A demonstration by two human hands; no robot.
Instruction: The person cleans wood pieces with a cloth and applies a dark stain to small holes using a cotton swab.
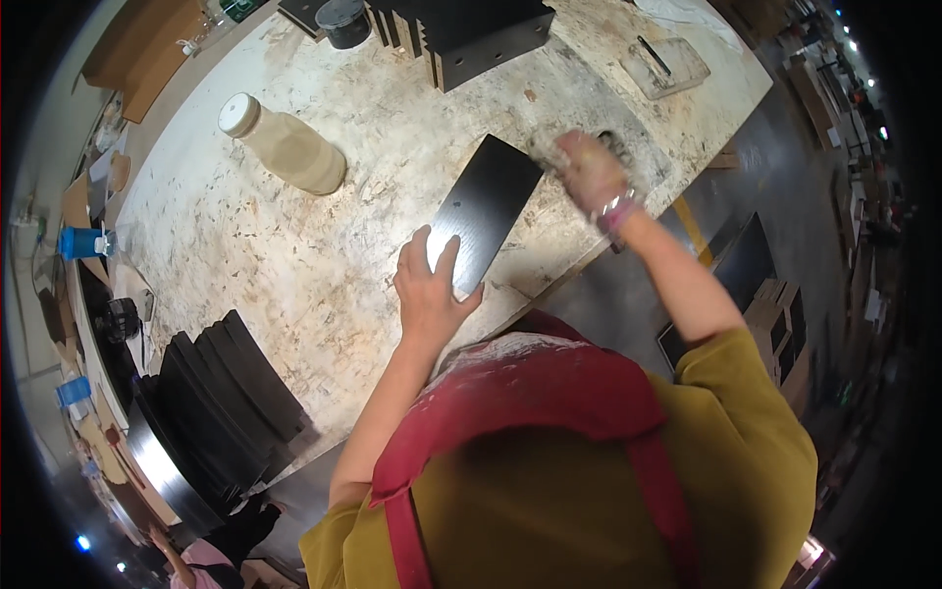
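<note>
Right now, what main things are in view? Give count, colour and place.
Worktable: one, stained white, centre
Board: one, black, table's near side
Left board stack: one, black, lower left
Far board stack: one, black, top centre
Bottle: one, beige, upper left
Tub: one, dark, by far stack
Tray: one, pale, upper right
Co-worker: one, pink top, lower left
Apron: one, red, on wearer
Left hand: one, on board
Right hand: one, blurred, beside board

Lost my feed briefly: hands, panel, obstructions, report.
Left hand spread on black rectangular panel. Right hand blurred by panel's far end, grip unclear. White-capped bottle off to the left, apart from panel.
</note>
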